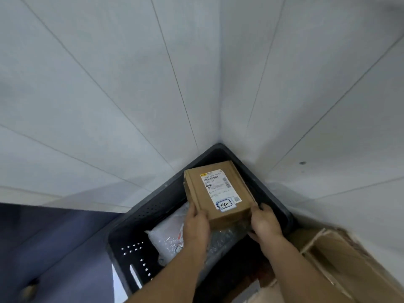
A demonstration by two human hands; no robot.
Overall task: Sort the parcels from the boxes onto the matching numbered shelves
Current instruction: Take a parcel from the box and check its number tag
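A flat brown cardboard parcel (216, 191) with a white shipping label and a handwritten "14" is held above a black plastic crate (140, 217) in the room's corner. My left hand (196, 224) grips the parcel's near left corner. My right hand (263, 221) grips its near right corner. Inside the crate lie a white plastic mailer bag (167, 235) and a clear bubble-wrapped parcel (227, 237), partly hidden by my arms.
An open brown cardboard box (341, 263) stands to the right of the crate. White tiled walls (131, 84) meet in a corner right behind the crate. Dark blue floor (54, 248) lies to the left.
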